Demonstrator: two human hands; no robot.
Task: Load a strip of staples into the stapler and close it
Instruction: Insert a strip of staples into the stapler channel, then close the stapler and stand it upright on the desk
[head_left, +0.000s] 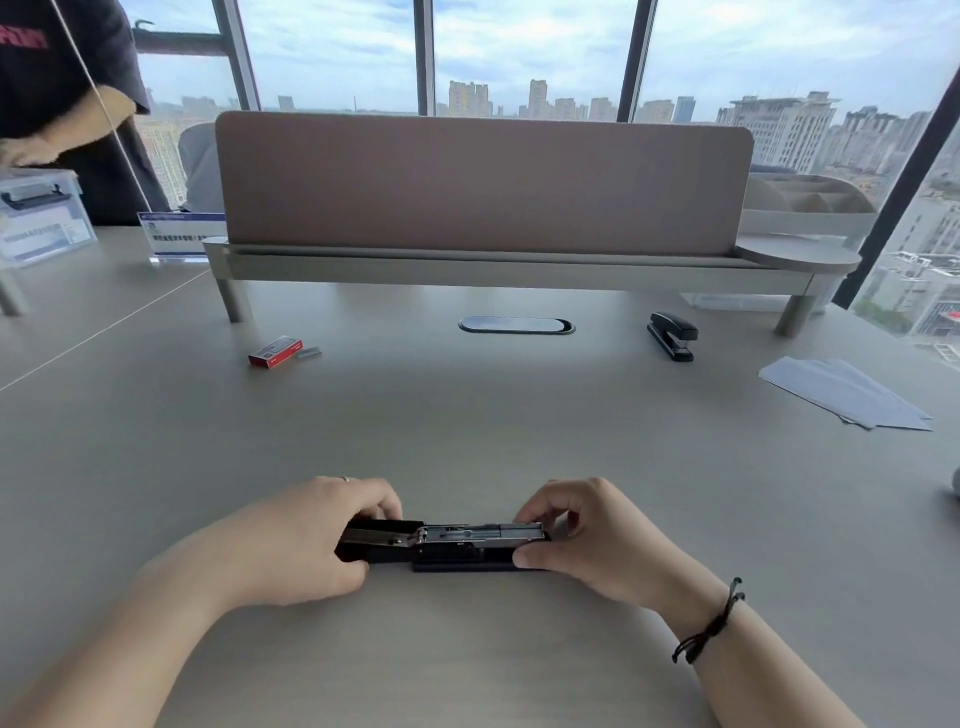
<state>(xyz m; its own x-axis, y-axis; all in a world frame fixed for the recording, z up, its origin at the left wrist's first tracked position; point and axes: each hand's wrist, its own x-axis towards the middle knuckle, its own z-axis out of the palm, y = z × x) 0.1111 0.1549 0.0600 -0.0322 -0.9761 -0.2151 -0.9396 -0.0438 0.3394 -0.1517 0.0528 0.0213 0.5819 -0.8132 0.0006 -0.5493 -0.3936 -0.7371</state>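
- Stapler (447, 543), black, lies flat on the table (467, 426) between the two hands, opened out so its metal staple channel faces up.
- Left hand (311, 535) is closed around the folded-back cover end of the stapler, fingers curled over the top and thumb low at the near side.
- Right hand (587, 540) is closed on the opposite end, fingertips on the far edge of the channel and thumb pressed against the near edge of the base.
- Whether a strip of staples already sits in the channel cannot be told; the metal is too small and shiny to read.
- Ring shows on a left finger; a dark cord bracelet (709, 623) circles the right wrist.
- Red staple box (274, 351) lies well beyond the left hand, with a short grey strip of staples (308, 353) just beside it.
- Second black stapler (672, 335), closed, rests far beyond the right hand.
- White sheets of paper (847, 395) lie fanned farther out past the right hand.
- Oval cable grommet (516, 326) sits in the table straight ahead of both hands, before a divider screen (483, 182).
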